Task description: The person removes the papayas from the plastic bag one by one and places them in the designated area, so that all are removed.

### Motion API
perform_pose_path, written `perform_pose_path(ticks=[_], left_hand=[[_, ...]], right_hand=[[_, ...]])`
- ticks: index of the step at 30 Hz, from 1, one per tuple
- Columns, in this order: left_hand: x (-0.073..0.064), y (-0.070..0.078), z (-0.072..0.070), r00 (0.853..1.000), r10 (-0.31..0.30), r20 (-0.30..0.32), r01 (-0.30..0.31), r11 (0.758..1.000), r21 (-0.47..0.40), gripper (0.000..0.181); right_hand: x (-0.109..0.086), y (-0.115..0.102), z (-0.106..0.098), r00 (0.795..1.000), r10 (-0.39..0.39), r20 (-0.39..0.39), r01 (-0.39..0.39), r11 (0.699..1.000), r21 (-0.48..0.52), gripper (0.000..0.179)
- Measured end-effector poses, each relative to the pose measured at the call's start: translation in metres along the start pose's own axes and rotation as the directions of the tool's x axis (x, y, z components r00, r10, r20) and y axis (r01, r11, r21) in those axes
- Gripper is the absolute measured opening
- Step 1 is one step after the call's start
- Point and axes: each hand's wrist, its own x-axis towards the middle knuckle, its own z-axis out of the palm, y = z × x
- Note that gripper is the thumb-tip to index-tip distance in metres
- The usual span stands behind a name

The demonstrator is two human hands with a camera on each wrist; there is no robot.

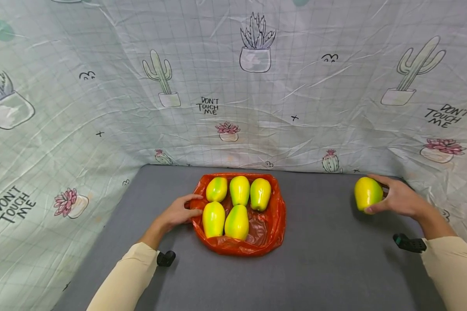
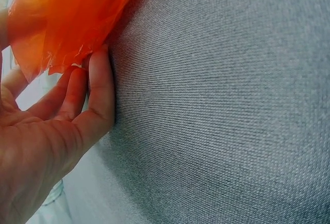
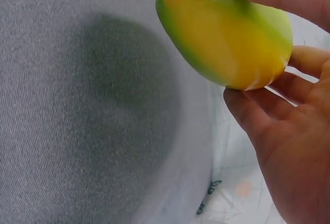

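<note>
An orange-red plastic bag lies spread on the grey table with its mouth wide, several yellow-green papayas inside it. At its left rim my left hand holds the edge; in the left wrist view the thin plastic comes down between the thumb and the curled fingers. Far to the right, my right hand grips another papaya between thumb and fingers. That fruit is raised over the table, its shadow showing on the cloth below in the right wrist view.
A grey cloth-covered table lies under everything. Pale sheeting printed with cacti hangs along the back and both sides, close to the right hand. Black wrist devices sit at both sleeves.
</note>
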Motion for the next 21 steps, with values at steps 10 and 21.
perform_pose_path(ticks=[10, 21], left_hand=[[0.0, 0.002, 0.0, 1.0, 0.003, 0.003, -0.003, 1.0, -0.002, 0.058], [-0.001, 0.001, 0.0, 1.0, -0.003, -0.002, 0.003, 1.0, -0.007, 0.057]], right_hand=[[-0.004, 0.013, -0.005, 1.0, 0.009, 0.03, -0.009, 1.0, 0.014, 0.113], [-0.003, 0.018, -0.007, 0.999, 0.013, 0.046, -0.012, 1.0, -0.02, 0.113]])
